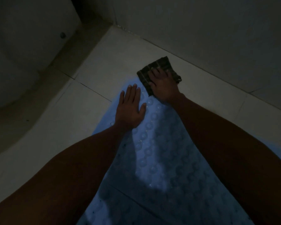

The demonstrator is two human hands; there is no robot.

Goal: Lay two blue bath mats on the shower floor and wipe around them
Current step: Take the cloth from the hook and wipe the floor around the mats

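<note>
Forearms (71,168) over blue mat (161,151), left fingers (133,93) flat on it, right fingers (154,72) spread on cloth (162,64)

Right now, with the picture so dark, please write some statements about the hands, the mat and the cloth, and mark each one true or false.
1. The left hand lies flat, fingers straight, on the blue bath mat. True.
2. The right hand holds a white sponge. False: it rests on a dark checked cloth.
3. The dark checked cloth is at the far end of the blue bath mat, towards the wall. True.
4. The blue bath mat is rolled up. False: it lies spread out on the tiled floor.
5. Both hands touch the cloth. False: only the right hand does.
</note>
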